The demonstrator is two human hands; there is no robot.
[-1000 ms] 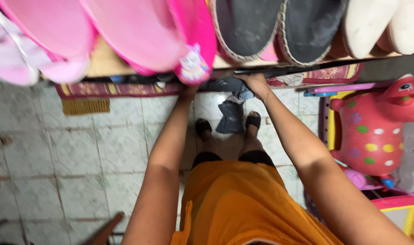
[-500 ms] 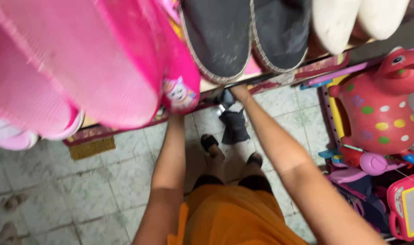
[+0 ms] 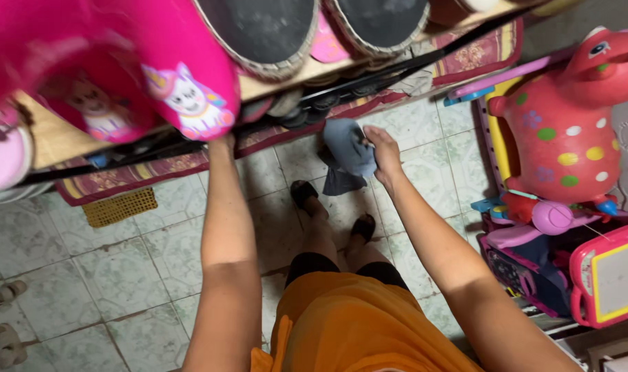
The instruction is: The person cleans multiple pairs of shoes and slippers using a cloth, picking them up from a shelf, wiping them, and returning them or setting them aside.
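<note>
Now a blue-grey cloth [image 3: 347, 148] is gripped in the right hand [image 3: 381, 148] and has been drawn below the shoe shelf [image 3: 272, 76], while the left hand [image 3: 221, 142] is hidden behind a pink slipper [image 3: 183, 96], its grip unseen

At about four o'clock, at the right edge, stands a toy drawing board [image 3: 613, 279] — a rounded rectangle with a pink frame, a thin yellow border and a pale grey screen, tilted a little. No packages, labels or signs are seen.
</note>
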